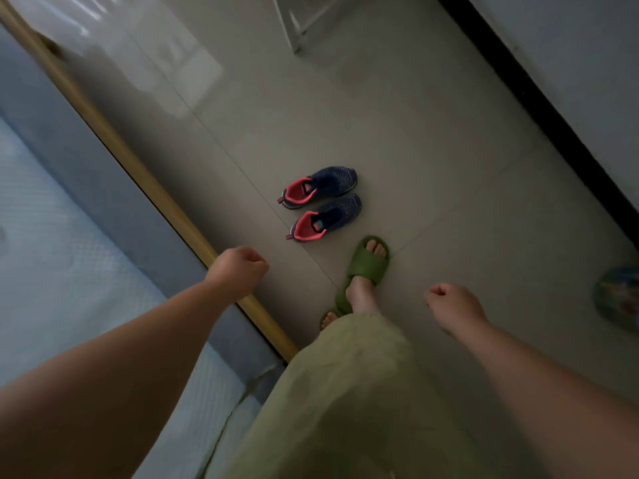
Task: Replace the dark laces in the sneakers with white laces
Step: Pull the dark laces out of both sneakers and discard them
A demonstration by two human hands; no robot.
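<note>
head view, looking down at a grey tiled floor [432, 140]. two dark blue sneakers [321, 202] with pink linings stood side by side on the tiles, toes pointing up and to the right, just ahead of the person's feet. their laces were too small and dim to make out. the left hand [238, 271] was curled into a fist and held nothing, over the edge of a wooden bed rail [145, 181]. the right hand [453, 305] was also curled into a fist and held nothing, over bare floor. both hands were well apart from the sneakers. one foot in a green slipper [363, 271] stood just beside the nearer sneaker. a pale green garment [345, 392] covered the legs. a light mattress [69, 271] lay at the left.
</note>
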